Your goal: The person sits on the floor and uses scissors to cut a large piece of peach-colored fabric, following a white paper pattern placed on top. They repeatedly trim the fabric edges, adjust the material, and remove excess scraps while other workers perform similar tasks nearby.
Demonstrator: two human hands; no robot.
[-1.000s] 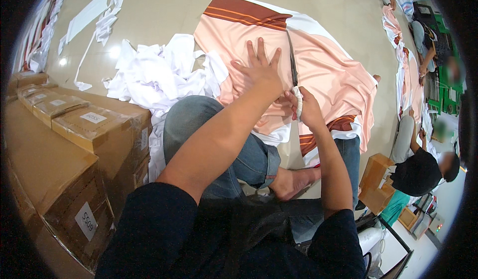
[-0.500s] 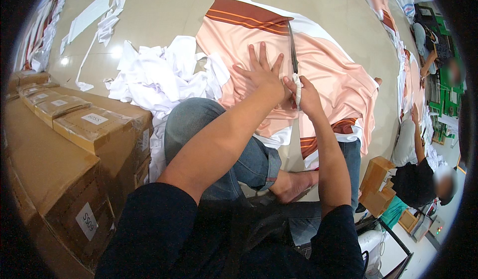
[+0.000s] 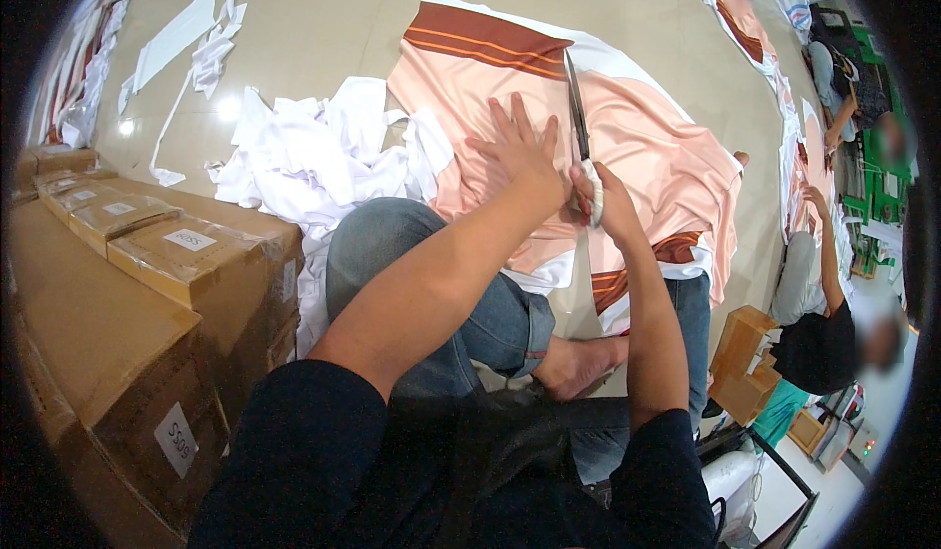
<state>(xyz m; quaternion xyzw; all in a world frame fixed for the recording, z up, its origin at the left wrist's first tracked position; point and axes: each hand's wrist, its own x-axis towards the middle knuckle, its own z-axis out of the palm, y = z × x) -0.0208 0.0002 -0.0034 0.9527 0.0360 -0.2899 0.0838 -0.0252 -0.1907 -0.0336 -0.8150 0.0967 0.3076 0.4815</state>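
A peach fabric panel (image 3: 642, 137) with a brown, orange-striped band and white margins is spread on the floor. My left hand (image 3: 524, 157) lies flat on it, fingers spread, to the left of the cut line. In my right hand (image 3: 616, 201) are long scissors (image 3: 576, 108), their handles wrapped in white. The blades point away from me along the slit, tips at the brown band, and look slightly parted. Below the handles the cloth is split into two sides, down to its near white edge.
White cloth scraps (image 3: 304, 152) are heaped left of the panel, with thin offcut strips (image 3: 176, 39) farther off. Taped cardboard boxes (image 3: 147, 245) stack along my left. At right, another person (image 3: 818, 348) sits beside more peach fabric (image 3: 750, 34) and an open carton (image 3: 742, 363).
The scissors and my right hand have drawn back slightly toward me and to the right. The blades look a little wider apart. My left hand stays flat on the cloth.
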